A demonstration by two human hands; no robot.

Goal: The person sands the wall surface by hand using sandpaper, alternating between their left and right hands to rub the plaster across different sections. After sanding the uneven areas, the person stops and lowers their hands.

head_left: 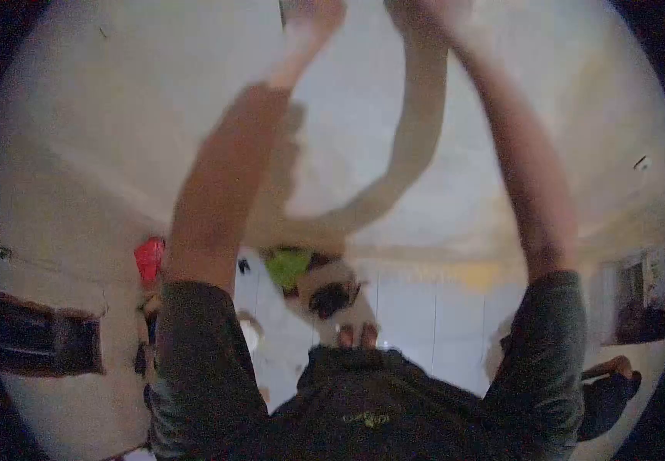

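Both my arms reach up in front of a pale wall (348, 100), and their shadows fall across it. My left hand (315, 17) is at the top edge of the view, blurred and partly cut off, close to the wall. A small dark edge shows just left of it, too little to name. My right hand (428, 11) is a short way to the right, also smeared and cropped by the frame. The fingers of both hands cannot be made out, nor whether they hold anything.
Below lie a white tiled floor (405, 307), my feet (358, 336), a green cloth-like item (287, 266) and a dark heap (329, 298). A red item (149, 260) is at the left. Another person (609, 398) is at the lower right.
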